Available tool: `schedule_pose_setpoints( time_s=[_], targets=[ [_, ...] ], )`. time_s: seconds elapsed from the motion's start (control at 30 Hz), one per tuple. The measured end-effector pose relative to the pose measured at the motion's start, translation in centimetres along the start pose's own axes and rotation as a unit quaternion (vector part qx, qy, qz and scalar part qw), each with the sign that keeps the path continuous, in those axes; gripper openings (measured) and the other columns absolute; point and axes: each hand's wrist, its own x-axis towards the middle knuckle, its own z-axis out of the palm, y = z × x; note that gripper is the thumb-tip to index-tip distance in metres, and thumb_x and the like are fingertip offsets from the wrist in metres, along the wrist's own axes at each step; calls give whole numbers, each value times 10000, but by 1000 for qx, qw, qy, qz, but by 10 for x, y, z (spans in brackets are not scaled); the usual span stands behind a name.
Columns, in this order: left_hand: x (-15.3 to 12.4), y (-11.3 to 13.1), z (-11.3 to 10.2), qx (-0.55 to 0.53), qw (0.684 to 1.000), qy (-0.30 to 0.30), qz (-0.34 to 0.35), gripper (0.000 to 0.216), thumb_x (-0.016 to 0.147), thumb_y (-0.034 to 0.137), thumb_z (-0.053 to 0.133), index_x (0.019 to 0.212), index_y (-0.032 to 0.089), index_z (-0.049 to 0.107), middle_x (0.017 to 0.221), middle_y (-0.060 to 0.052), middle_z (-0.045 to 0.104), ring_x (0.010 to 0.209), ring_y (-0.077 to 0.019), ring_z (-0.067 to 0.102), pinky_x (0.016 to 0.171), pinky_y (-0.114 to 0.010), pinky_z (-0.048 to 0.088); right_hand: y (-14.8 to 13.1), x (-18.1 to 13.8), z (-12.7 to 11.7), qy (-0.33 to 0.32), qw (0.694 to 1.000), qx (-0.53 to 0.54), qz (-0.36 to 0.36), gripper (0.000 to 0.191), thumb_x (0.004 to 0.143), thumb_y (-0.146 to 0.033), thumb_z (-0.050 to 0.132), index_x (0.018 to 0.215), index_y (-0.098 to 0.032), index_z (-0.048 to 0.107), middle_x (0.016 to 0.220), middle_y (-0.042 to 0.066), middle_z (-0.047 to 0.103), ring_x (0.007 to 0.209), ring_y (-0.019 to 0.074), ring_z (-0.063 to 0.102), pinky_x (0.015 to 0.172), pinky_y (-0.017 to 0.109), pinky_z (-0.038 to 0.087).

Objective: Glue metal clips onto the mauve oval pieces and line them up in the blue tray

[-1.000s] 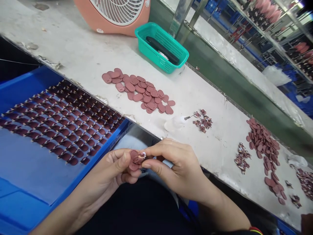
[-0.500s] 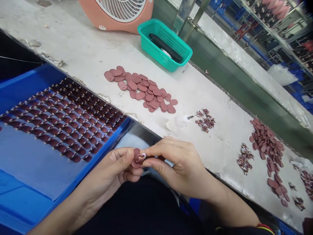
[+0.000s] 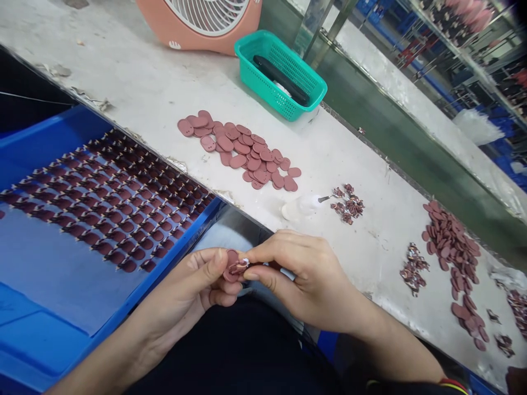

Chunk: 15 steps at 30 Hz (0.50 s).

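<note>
Between thumb and fingers, my left hand (image 3: 206, 277) pinches a reddish-brown oval disc (image 3: 231, 259) above my lap. Thumb and forefinger of my right hand (image 3: 294, 271) close on a small bow-like piece (image 3: 239, 267) with a pale tip, which lies against the disc's face. Beyond my hands, a pile of flat oval discs (image 3: 251, 156) is spread on the worktable (image 3: 164, 93). A translucent squeeze bottle (image 3: 298, 207) with a thin metal nozzle lies on its side, its tip beside a cluster of small bow-like pieces (image 3: 349, 204).
At the left, a blue tray (image 3: 185, 233) holds rows of discs with pieces on them over a pale sheet. A green basket (image 3: 263, 85) with a black object stands near an orange fan (image 3: 197, 41). More discs (image 3: 450, 238) and bow-like pieces (image 3: 414, 269) lie at the right.
The whole view has shifted slightly. Both hands stay together around the disc and the small piece, with hardly any change in their grip.
</note>
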Motion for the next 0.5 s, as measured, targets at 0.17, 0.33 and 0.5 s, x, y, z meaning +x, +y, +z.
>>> schedule_pose_setpoints(
  time_s=[0.17, 0.33, 0.5],
  targets=[
    [7, -9, -10, -3, 1000, -21, 12, 362, 667, 491, 875, 645, 157, 738, 619, 22, 628, 533, -62, 555, 535, -128, 506, -2, 2, -1, -12, 999, -25, -21, 67, 945, -156, 661, 1008, -175, 662, 879, 22, 759, 773, 129, 694, 787, 238, 553],
    [6, -10, -12, 24, 999, -32, 28, 371, 674, 529, 859, 686, 169, 767, 604, 13, 612, 545, -77, 528, 538, -144, 490, -5, -2, 2, -6, 999, -27, -38, 89, 954, -157, 645, 1039, -183, 649, 896, 25, 757, 753, 133, 681, 761, 252, 564],
    [-2, -10, -6, 41, 998, -17, 52, 381, 578, 523, 915, 675, 179, 782, 566, -1, 618, 529, -91, 504, 517, -163, 463, -13, -11, 2, 7, 998, -24, -57, 114, 947, -145, 652, 1060, -145, 661, 919, 60, 755, 798, 135, 682, 776, 243, 578]
  ],
)
